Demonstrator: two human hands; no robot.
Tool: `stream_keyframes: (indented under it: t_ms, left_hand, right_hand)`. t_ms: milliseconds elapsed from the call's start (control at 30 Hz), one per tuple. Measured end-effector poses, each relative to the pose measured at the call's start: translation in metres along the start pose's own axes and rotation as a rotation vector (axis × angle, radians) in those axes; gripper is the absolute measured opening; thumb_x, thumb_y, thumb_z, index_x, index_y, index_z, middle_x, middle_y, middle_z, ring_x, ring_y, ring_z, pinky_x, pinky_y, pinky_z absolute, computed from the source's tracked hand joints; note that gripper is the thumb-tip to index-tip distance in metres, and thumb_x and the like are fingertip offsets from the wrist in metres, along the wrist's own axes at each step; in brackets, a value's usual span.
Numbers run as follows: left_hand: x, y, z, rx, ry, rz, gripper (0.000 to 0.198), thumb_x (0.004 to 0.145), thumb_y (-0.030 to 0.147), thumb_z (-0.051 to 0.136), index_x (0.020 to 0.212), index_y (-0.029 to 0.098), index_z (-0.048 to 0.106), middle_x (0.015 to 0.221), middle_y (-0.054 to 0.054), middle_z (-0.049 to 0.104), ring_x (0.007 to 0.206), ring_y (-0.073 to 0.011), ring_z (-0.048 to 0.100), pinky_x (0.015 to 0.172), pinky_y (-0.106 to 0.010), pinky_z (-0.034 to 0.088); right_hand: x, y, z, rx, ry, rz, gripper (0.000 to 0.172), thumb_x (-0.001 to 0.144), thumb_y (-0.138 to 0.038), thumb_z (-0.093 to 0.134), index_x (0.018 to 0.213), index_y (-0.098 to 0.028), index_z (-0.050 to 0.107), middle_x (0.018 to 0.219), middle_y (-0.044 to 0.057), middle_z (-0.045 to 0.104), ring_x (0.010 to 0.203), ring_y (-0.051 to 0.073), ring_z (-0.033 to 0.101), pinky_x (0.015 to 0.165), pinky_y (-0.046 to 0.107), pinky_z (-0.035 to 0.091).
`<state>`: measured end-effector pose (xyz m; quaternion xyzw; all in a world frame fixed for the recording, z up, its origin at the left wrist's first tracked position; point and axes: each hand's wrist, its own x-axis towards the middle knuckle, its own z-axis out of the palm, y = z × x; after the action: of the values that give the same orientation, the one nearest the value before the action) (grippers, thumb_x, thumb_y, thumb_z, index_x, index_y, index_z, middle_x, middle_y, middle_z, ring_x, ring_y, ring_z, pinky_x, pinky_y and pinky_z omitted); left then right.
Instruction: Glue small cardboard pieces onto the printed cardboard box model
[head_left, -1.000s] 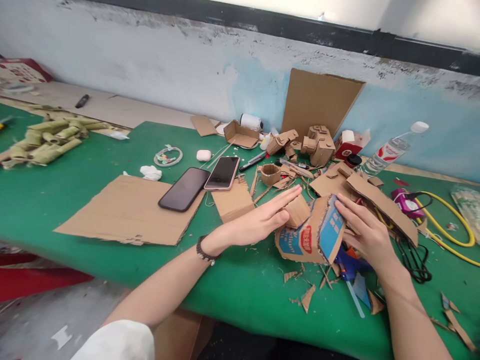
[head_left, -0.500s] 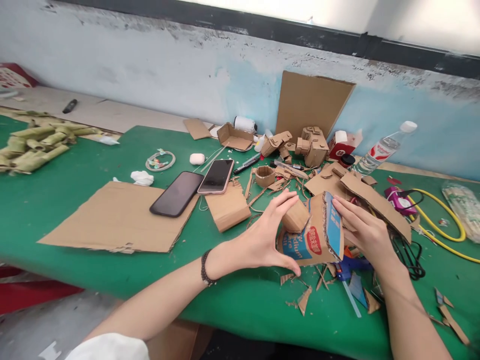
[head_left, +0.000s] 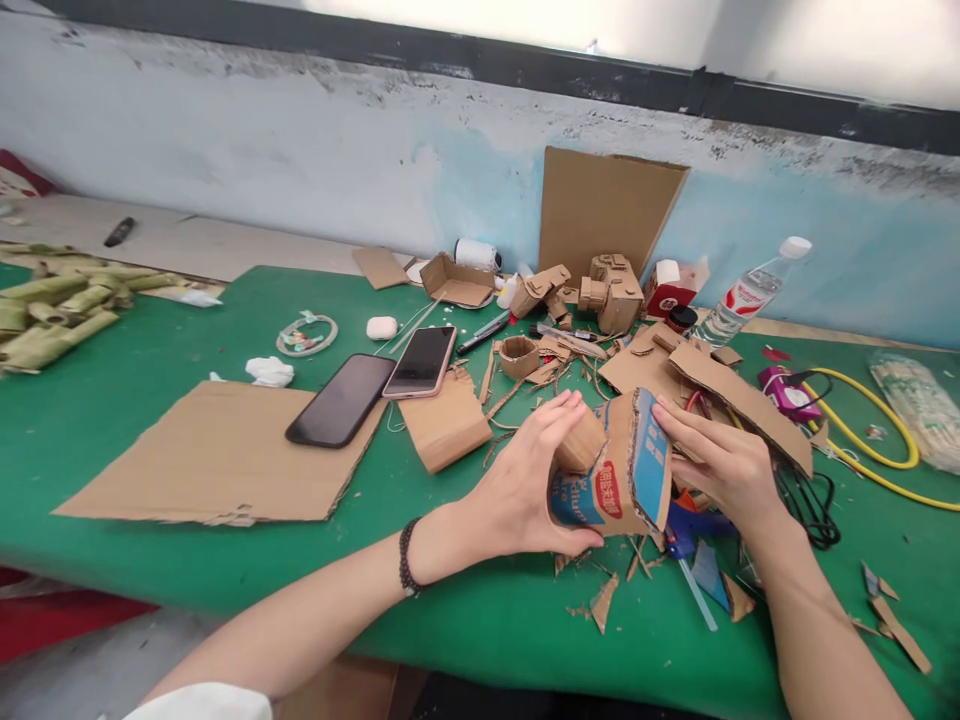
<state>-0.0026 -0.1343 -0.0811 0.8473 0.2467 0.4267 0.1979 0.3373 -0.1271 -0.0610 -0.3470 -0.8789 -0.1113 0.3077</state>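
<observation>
A cardboard piece with blue and red print (head_left: 619, 470) is held between both hands above the green table, its blue face turned to the right. My left hand (head_left: 517, 485) wraps round its left side, fingers over the top and thumb beneath. Against the blue face and its upper edge, my right hand (head_left: 720, 455) presses with its fingers together. Just behind the right hand's wrist side lies a blue glue gun (head_left: 694, 530), partly hidden, with a clear stick poking out. A small cardboard ring (head_left: 519, 356) stands beyond the left hand.
Two phones (head_left: 341, 400) lie on the left, beside a flat cardboard sheet (head_left: 217, 455). Behind are a cardboard camera model (head_left: 613, 295) and a tilted water bottle (head_left: 750, 295). A yellow cable (head_left: 904, 425) curls on the right. Cardboard scraps (head_left: 604, 602) lie near the front.
The view has shifted slightly, so most things appear a little further left. Both hands keep their hold on the printed cardboard piece, and my left hand's grasp looks slightly closer round it.
</observation>
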Motion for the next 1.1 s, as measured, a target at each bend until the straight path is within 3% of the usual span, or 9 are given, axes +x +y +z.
stream_keyframes:
  t_ms: [233,433,533,633,767,833,933,1100]
  left_hand:
    - [0.0,-0.001,-0.003,0.014,-0.018,0.015,0.142,0.077,0.049,0.105,0.186,0.023,0.018,0.179,-0.028,0.045,0.173,-0.0498,0.043,0.14,-0.072,0.044]
    - [-0.004,-0.008,-0.001,-0.027,-0.027,-0.058,0.153,0.075,0.06,0.108,0.188,0.03,0.009,0.186,-0.028,0.037,0.175,-0.05,0.041,0.143,-0.073,0.039]
    - [-0.005,-0.015,-0.001,-0.135,0.013,-0.115,0.153,0.069,0.067,0.108,0.186,0.034,0.014,0.187,-0.026,0.037,0.174,-0.0486,0.042,0.143,-0.072,0.039]
    - [-0.004,-0.021,-0.005,-0.257,0.024,-0.15,0.136,0.074,0.069,0.105,0.182,0.034,0.03,0.186,-0.023,0.04,0.175,-0.0466,0.042,0.143,-0.068,0.041]
    - [0.0,-0.024,-0.012,-0.389,0.105,-0.223,0.088,0.102,0.075,0.076,0.175,0.032,0.05,0.184,-0.018,0.047,0.176,-0.0402,0.042,0.144,-0.063,0.04]
    - [0.002,-0.025,-0.014,-0.449,0.16,-0.27,0.074,0.112,0.073,0.061,0.172,0.032,0.054,0.183,-0.015,0.05,0.174,-0.0368,0.045,0.144,-0.06,0.041]
    - [0.004,-0.026,-0.016,-0.516,0.173,-0.356,0.065,0.117,0.068,0.054,0.17,0.03,0.055,0.184,-0.014,0.05,0.172,-0.035,0.048,0.141,-0.059,0.045]
    - [0.003,-0.032,-0.013,-0.558,0.116,-0.44,0.07,0.114,0.07,0.061,0.171,0.031,0.052,0.188,-0.017,0.044,0.174,-0.0372,0.046,0.138,-0.06,0.048]
  right_hand:
    - [0.004,-0.003,-0.002,-0.017,0.043,-0.026,0.062,0.121,-0.038,0.066,0.18,-0.028,0.051,0.15,0.018,0.081,0.092,0.026,0.09,0.075,0.036,0.071]
    - [-0.001,0.0,0.005,0.008,0.037,0.012,0.07,0.116,-0.033,0.073,0.182,-0.032,0.049,0.157,0.016,0.077,0.106,0.029,0.091,0.083,0.035,0.074]
    - [-0.004,0.002,0.01,0.058,0.014,0.065,0.073,0.115,-0.025,0.075,0.182,-0.036,0.049,0.164,0.013,0.074,0.116,0.027,0.09,0.079,0.029,0.074]
    - [-0.006,0.003,0.012,0.061,0.001,0.101,0.072,0.115,-0.027,0.074,0.181,-0.038,0.049,0.167,0.011,0.071,0.13,0.03,0.086,0.077,0.03,0.075]
    - [-0.005,0.006,0.011,0.052,-0.002,0.092,0.071,0.115,-0.028,0.073,0.181,-0.038,0.049,0.166,0.011,0.072,0.13,0.031,0.085,0.083,0.032,0.075]
    - [-0.005,0.007,0.01,0.043,0.002,0.09,0.071,0.115,-0.029,0.074,0.181,-0.038,0.049,0.165,0.011,0.073,0.129,0.031,0.085,0.086,0.034,0.075]
    - [-0.005,0.009,0.01,0.047,0.001,0.102,0.069,0.115,-0.028,0.073,0.18,-0.038,0.051,0.165,0.01,0.073,0.131,0.03,0.085,0.09,0.034,0.074]
    - [-0.008,0.012,0.011,0.056,-0.006,0.131,0.065,0.116,-0.028,0.072,0.178,-0.037,0.053,0.164,0.011,0.073,0.125,0.028,0.086,0.088,0.033,0.074]
